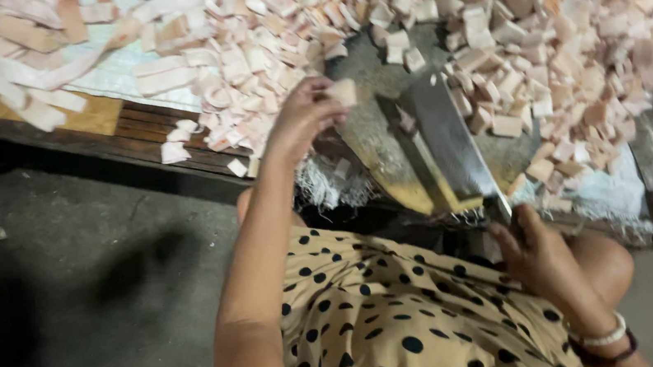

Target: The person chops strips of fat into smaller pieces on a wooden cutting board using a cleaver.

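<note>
Fingers pinch one pale cube; two cleavers in view.

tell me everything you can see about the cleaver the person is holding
The cleaver has a broad, rectangular blade of grey metal, shiny along its flat and dulled with smears. It lies tilted across the round chopping block, its far end toward the pile of pale cut pieces. The handle is hidden inside the right hand, which closes around it at the block's near edge. One small pale scrap sits beside the blade.
</note>
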